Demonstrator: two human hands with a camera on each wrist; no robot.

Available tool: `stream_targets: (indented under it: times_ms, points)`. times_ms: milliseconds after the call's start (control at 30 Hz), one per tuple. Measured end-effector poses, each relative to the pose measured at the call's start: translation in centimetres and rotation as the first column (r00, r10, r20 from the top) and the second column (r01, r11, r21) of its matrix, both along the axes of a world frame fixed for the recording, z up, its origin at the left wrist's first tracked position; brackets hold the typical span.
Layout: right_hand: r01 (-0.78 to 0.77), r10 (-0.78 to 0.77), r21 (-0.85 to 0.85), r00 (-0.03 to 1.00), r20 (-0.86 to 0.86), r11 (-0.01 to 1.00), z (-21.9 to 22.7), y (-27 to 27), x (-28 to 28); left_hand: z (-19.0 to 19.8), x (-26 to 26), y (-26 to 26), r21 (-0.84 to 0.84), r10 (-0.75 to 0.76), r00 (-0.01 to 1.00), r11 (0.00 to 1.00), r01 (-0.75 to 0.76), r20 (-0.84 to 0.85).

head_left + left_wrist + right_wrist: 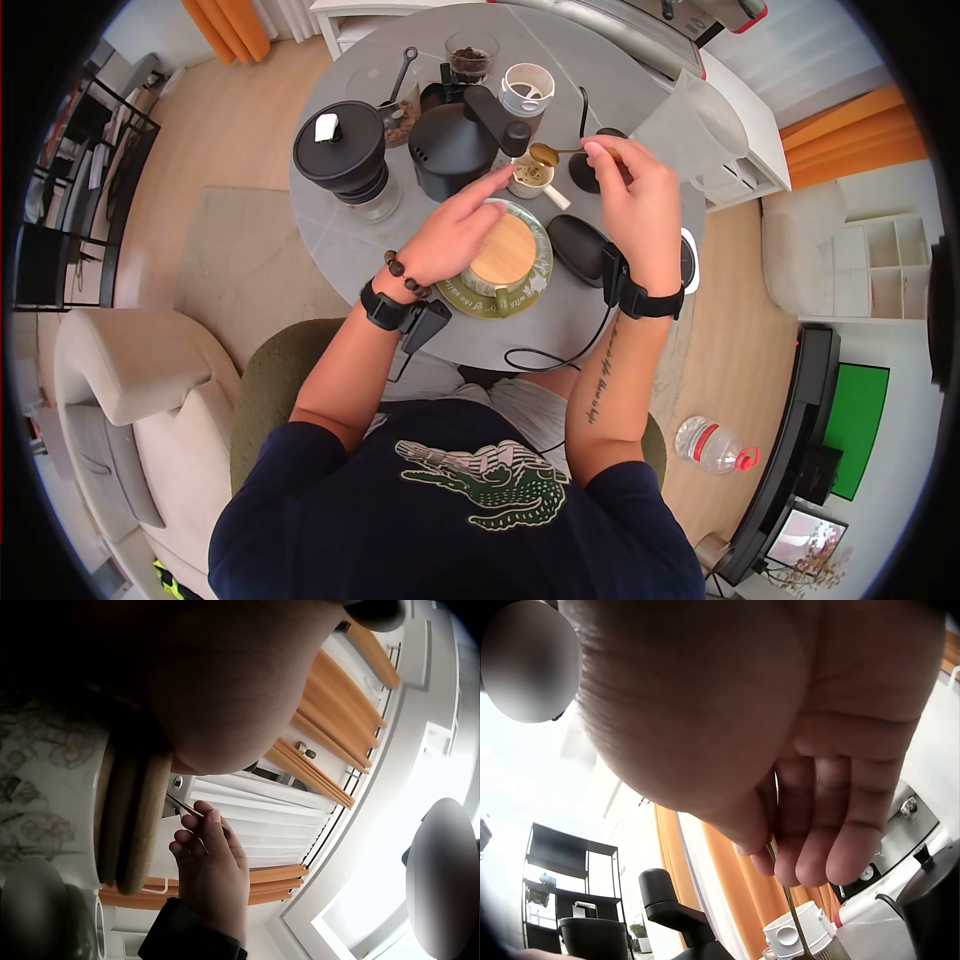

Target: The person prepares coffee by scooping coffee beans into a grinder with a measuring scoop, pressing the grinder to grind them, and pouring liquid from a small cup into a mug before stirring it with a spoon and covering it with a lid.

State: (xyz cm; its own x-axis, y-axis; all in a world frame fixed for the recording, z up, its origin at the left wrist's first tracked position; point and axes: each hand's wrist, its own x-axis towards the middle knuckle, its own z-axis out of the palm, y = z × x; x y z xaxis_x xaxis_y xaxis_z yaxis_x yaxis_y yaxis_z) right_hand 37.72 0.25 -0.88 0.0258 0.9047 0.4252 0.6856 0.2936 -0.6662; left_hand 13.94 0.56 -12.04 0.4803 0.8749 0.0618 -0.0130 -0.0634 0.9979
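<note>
One round tabletop [340, 240] carries everything. Right hand [640, 200]: grip pinches a handle. Left hand [450, 240]: fingers extended, beside the small cup [526, 190]; contact unclear. Spoon [545, 155]: in right grip, bowl over cup's far rim. Looks like spooning: hold low, level, tip slowly. Bowl points left, long axis roughly sideways.

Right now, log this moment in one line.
right hand: holds spoon at cup | left hand: beside cup | wooden lid: on mug
</note>
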Motion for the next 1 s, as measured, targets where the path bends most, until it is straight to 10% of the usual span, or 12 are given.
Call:
stream_targets:
  times_ms: [1000]
  points:
    - [0.022,-0.021,0.075,1.000,-0.004,0.997,-0.1,-1.6,0.1,0.4,0.3,0.1,-0.042,-0.013,1.000,0.999,0.014,0.014]
